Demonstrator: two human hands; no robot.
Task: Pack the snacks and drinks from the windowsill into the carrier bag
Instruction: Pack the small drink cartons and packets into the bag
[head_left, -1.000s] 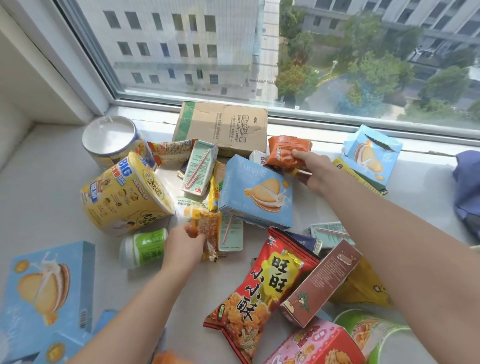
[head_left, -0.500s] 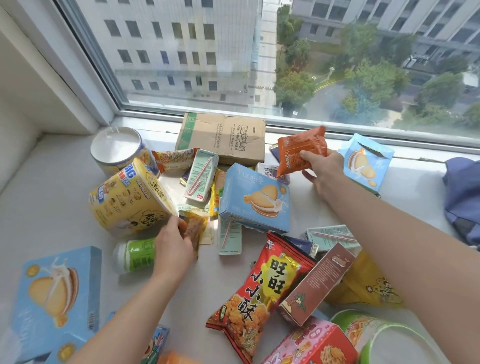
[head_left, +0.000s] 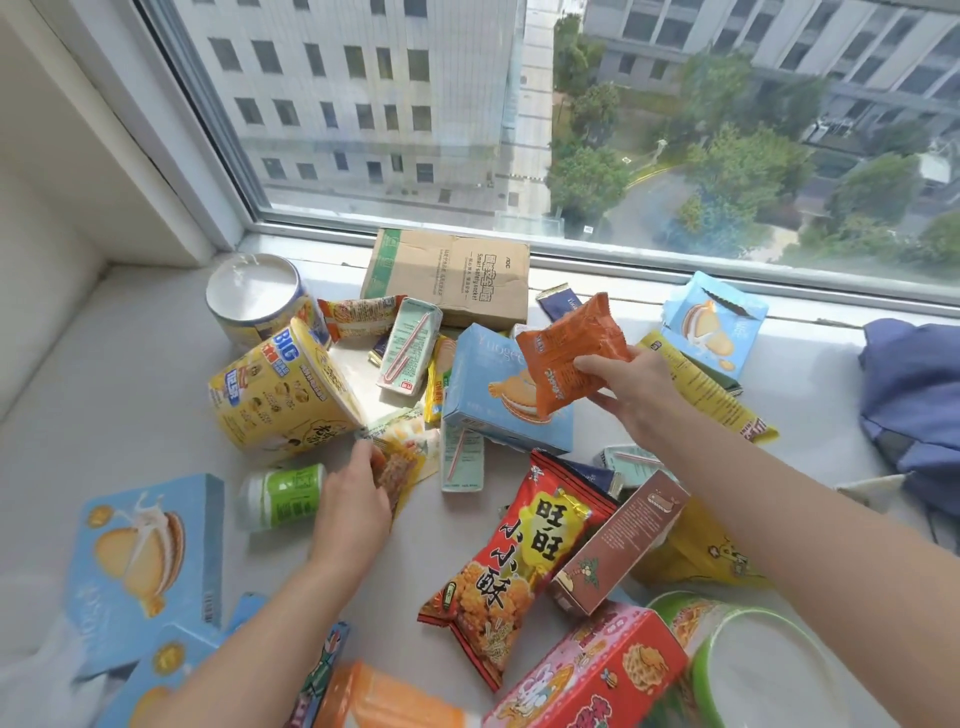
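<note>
Snacks and drinks lie scattered over the white windowsill (head_left: 130, 395). My right hand (head_left: 628, 389) pinches a small orange snack packet (head_left: 569, 351) and holds it in the air above a light blue biscuit box (head_left: 498, 400). My left hand (head_left: 353, 499) grips a small yellow snack packet (head_left: 402, 465) low over the sill, beside a green-labelled white bottle (head_left: 283, 493) and a tipped yellow noodle tub (head_left: 283, 395). A white plastic bag (head_left: 47, 670) shows at the bottom left corner, with blue boxes on it.
A brown cardboard box (head_left: 452, 275) lies by the window frame. A red snack bag (head_left: 524, 561), a brown box (head_left: 618, 540), a pink box (head_left: 597, 670) and a green-rimmed tub (head_left: 758, 670) crowd the front right. Blue cloth (head_left: 909, 405) lies at the right edge.
My right hand has lifted the orange packet off the pile and drawn it toward me. My left hand has pulled the yellow packet a little nearer.
</note>
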